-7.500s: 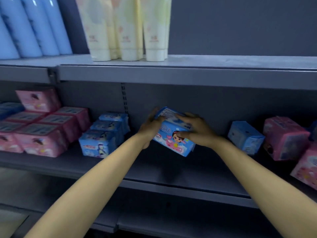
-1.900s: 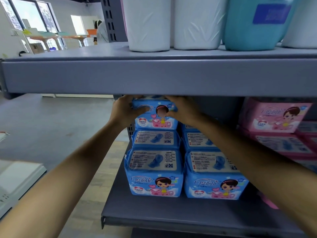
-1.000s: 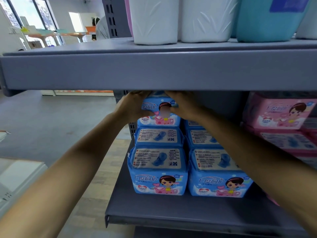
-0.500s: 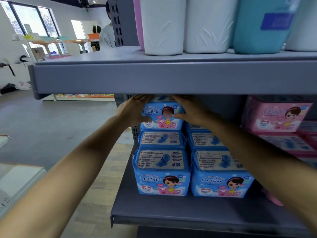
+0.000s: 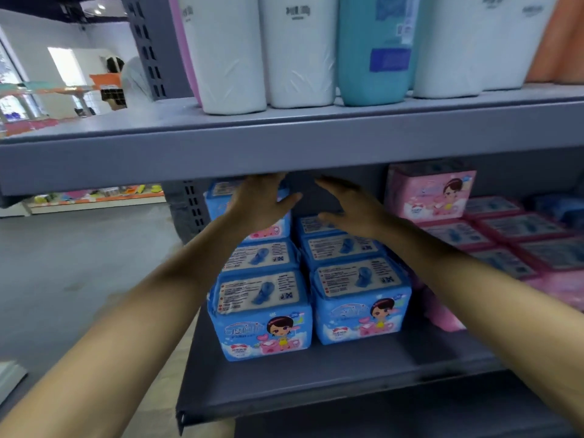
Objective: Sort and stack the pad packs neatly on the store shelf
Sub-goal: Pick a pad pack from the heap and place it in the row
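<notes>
Both hands, left (image 5: pixel 259 203) and right (image 5: pixel 350 207), have just let go of the top blue pad pack (image 5: pixel 218 197) and spread their fingers, leaving it stacked at the far left.

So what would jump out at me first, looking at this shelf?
Probably the two bare hands, the left hand and right hand, open over the blue pad packs at the shelf's left end. Pink packs sit to the right, and tall white rolls stand on the shelf above.
</notes>
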`<act>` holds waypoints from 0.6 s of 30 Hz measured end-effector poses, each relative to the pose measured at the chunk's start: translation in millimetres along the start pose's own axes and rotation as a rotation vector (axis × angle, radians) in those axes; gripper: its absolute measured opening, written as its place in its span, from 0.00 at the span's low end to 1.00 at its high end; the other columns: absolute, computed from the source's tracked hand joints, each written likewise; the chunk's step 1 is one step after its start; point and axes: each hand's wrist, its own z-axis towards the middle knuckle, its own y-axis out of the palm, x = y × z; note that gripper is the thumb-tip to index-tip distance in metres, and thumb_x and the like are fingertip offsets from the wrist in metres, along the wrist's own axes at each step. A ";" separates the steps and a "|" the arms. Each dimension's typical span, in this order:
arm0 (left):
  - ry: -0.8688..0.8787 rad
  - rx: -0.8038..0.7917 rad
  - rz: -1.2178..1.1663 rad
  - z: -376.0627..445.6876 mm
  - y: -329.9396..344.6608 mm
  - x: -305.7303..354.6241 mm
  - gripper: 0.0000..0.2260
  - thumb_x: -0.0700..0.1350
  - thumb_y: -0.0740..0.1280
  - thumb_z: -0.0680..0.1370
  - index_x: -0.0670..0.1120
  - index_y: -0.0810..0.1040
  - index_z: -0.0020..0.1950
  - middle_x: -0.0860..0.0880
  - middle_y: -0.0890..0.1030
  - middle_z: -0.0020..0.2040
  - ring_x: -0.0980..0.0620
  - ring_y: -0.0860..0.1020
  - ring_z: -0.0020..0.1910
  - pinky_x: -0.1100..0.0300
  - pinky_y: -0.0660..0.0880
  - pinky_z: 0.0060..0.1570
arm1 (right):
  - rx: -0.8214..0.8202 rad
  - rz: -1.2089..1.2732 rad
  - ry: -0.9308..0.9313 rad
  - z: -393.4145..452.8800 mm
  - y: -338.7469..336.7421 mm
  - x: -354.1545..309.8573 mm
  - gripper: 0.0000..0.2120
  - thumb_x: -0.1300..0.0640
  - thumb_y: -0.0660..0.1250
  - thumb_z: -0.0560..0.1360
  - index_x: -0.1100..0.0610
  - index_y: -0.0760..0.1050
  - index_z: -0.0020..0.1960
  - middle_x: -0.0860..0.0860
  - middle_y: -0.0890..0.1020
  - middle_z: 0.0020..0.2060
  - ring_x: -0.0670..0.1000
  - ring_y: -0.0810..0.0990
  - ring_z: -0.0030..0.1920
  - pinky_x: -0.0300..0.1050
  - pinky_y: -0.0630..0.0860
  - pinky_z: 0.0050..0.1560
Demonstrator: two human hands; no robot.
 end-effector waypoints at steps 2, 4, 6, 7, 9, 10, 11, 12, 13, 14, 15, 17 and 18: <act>0.068 -0.005 -0.040 5.3 8.5 23.4 0.24 0.51 0.68 0.77 0.44 0.69 0.71 0.42 0.73 0.68 0.42 0.70 0.67 0.52 0.68 0.64 | 0.006 0.005 0.038 -15.3 -8.1 10.1 0.31 0.55 0.68 0.75 0.58 0.60 0.75 0.55 0.64 0.73 0.52 0.63 0.72 0.32 0.54 0.67; 0.120 -0.047 -0.049 10.6 18.6 46.1 0.23 0.50 0.67 0.77 0.44 0.71 0.70 0.44 0.73 0.68 0.44 0.70 0.68 0.53 0.68 0.64 | 0.010 0.000 0.093 -32.3 -18.5 21.0 0.29 0.55 0.68 0.76 0.58 0.63 0.73 0.55 0.68 0.71 0.53 0.68 0.69 0.34 0.59 0.65; 0.176 -0.094 -0.081 16.0 29.9 69.3 0.20 0.49 0.67 0.77 0.44 0.74 0.67 0.45 0.75 0.66 0.45 0.72 0.66 0.53 0.69 0.62 | 0.049 -0.026 0.143 -51.4 -30.5 34.3 0.26 0.54 0.68 0.75 0.58 0.68 0.71 0.56 0.74 0.67 0.55 0.75 0.63 0.34 0.64 0.57; 0.198 -0.113 -0.107 18.7 35.2 81.7 0.18 0.48 0.67 0.77 0.44 0.76 0.66 0.45 0.76 0.64 0.45 0.73 0.64 0.52 0.71 0.61 | 0.066 -0.038 0.162 -61.9 -37.0 41.2 0.24 0.54 0.68 0.75 0.58 0.70 0.69 0.56 0.76 0.65 0.55 0.76 0.62 0.34 0.64 0.55; 0.228 -0.140 -0.163 23.8 45.5 107.1 0.15 0.47 0.68 0.77 0.44 0.78 0.63 0.46 0.78 0.61 0.46 0.74 0.61 0.52 0.72 0.58 | 0.075 -0.036 0.200 -82.8 -50.7 55.4 0.22 0.55 0.68 0.75 0.58 0.72 0.67 0.55 0.77 0.64 0.55 0.75 0.63 0.33 0.63 0.56; 0.241 -0.155 -0.185 26.6 50.6 121.0 0.14 0.47 0.67 0.77 0.45 0.78 0.62 0.46 0.78 0.60 0.46 0.75 0.61 0.52 0.73 0.58 | 0.080 -0.022 0.224 -93.5 -58.4 62.9 0.21 0.55 0.68 0.76 0.57 0.73 0.67 0.55 0.77 0.64 0.54 0.75 0.63 0.32 0.62 0.56; 0.253 -0.173 -0.201 30.0 55.3 135.6 0.14 0.47 0.68 0.77 0.46 0.79 0.61 0.46 0.79 0.60 0.46 0.75 0.60 0.52 0.73 0.57 | 0.088 -0.009 0.248 -104.1 -67.0 70.1 0.20 0.55 0.67 0.76 0.56 0.73 0.67 0.54 0.77 0.64 0.53 0.74 0.63 0.30 0.62 0.54; 0.266 -0.192 -0.214 34.1 59.8 151.4 0.14 0.47 0.68 0.77 0.46 0.79 0.61 0.46 0.79 0.60 0.46 0.76 0.59 0.52 0.74 0.57 | 0.094 -0.005 0.276 -115.0 -76.1 77.0 0.19 0.55 0.67 0.76 0.54 0.73 0.67 0.53 0.77 0.64 0.52 0.75 0.63 0.31 0.63 0.54; 0.285 -0.207 -0.227 38.5 64.6 168.1 0.14 0.46 0.68 0.76 0.46 0.79 0.61 0.46 0.80 0.60 0.46 0.76 0.59 0.53 0.74 0.57 | 0.098 -0.011 0.309 -125.8 -85.4 83.7 0.19 0.54 0.66 0.76 0.53 0.72 0.67 0.52 0.76 0.65 0.53 0.75 0.63 0.33 0.65 0.54; 0.305 -0.219 -0.242 43.3 69.9 185.8 0.14 0.46 0.69 0.76 0.45 0.79 0.61 0.45 0.80 0.60 0.45 0.77 0.59 0.54 0.73 0.57 | 0.102 -0.028 0.340 -137.2 -95.2 90.9 0.19 0.54 0.66 0.76 0.52 0.72 0.67 0.52 0.76 0.65 0.53 0.75 0.63 0.36 0.66 0.56; 0.322 -0.226 -0.251 47.5 75.4 204.3 0.15 0.45 0.69 0.76 0.46 0.80 0.61 0.45 0.79 0.61 0.45 0.77 0.59 0.54 0.73 0.58 | 0.116 -0.047 0.358 -149.4 -105.1 97.6 0.19 0.54 0.66 0.76 0.51 0.73 0.66 0.52 0.77 0.64 0.54 0.76 0.62 0.38 0.67 0.56; 0.344 -0.235 -0.224 55.4 86.1 241.6 0.15 0.47 0.69 0.75 0.48 0.80 0.61 0.44 0.80 0.60 0.44 0.77 0.58 0.53 0.73 0.57 | 0.171 -0.052 0.371 -175.6 -124.6 112.1 0.17 0.54 0.68 0.76 0.54 0.76 0.64 0.54 0.79 0.61 0.54 0.78 0.60 0.36 0.67 0.55; 0.367 -0.236 -0.213 58.3 91.7 260.6 0.14 0.48 0.68 0.76 0.49 0.80 0.61 0.44 0.80 0.59 0.44 0.78 0.57 0.53 0.73 0.56 | 0.188 -0.043 0.388 -189.8 -134.7 120.2 0.17 0.55 0.69 0.75 0.55 0.76 0.63 0.54 0.80 0.60 0.54 0.77 0.60 0.35 0.66 0.56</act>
